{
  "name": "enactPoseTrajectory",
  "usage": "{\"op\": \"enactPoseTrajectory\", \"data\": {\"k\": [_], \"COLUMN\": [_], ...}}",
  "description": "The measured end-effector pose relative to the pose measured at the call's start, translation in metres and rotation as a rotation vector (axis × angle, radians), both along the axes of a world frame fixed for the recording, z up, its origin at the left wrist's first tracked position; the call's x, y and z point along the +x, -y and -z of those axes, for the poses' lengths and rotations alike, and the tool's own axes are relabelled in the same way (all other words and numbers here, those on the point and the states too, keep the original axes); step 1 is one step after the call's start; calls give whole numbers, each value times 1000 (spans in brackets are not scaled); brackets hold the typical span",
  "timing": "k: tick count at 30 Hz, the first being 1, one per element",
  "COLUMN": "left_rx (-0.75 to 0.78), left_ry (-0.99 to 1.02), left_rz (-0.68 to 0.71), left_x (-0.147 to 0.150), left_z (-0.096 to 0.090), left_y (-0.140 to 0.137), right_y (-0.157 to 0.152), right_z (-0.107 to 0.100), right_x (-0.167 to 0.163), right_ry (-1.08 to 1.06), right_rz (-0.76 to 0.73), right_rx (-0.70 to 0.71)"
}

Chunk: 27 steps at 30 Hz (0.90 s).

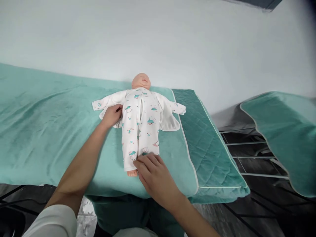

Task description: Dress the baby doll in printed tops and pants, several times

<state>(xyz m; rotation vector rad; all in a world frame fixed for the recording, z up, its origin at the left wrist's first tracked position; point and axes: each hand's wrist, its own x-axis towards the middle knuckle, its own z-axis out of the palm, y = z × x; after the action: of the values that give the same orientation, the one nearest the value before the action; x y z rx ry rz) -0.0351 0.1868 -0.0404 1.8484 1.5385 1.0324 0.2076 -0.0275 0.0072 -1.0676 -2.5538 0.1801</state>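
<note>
A baby doll lies on its back with its head toward the wall. White printed baby trousers lie over its front up to the chest, and an open white jacket spreads under its outstretched arms. My left hand is at the side of the doll's waist, fingers curled against the trousers' edge; its fingertips are partly hidden. Near the hem, my right hand covers one trouser leg, fingers bent down onto the cloth. One bare doll foot sticks out of the other leg.
A light green blanket covers the bed, over a darker quilted green mattress cover at the right. Beyond a gap with metal rails, another green cloth hangs. A white wall stands behind.
</note>
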Motion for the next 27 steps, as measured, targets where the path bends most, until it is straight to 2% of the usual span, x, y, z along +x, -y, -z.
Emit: {"op": "enactPoseTrajectory", "data": {"k": [7, 10, 14, 17, 19, 21, 24, 27], "left_rx": [13, 17, 26, 26, 36, 59, 161, 371], "left_ry": [20, -46, -144, -166, -143, -109, -102, -172], "left_rz": [6, -1, -3, -3, -7, -10, -62, -181], "left_x": [2, 3, 5, 5, 5, 4, 2, -1], "left_z": [-2, -5, -5, -6, -6, -4, -1, 0], "left_y": [1, 1, -2, -2, -3, -4, -9, -19], "right_y": [8, 7, -18, -66, -112, -162, -235, -288], "right_z": [-9, -19, -31, -25, -14, -3, 5, 6], "right_x": [-8, 1, 26, 41, 44, 41, 29, 14], "right_ry": [-16, -43, -252, -442, -544, -717, -905, -951], "right_rz": [-131, -189, -195, 8, 188, 305, 400, 363], "right_rx": [27, -60, -163, -92, -24, -40, -111, -232]}}
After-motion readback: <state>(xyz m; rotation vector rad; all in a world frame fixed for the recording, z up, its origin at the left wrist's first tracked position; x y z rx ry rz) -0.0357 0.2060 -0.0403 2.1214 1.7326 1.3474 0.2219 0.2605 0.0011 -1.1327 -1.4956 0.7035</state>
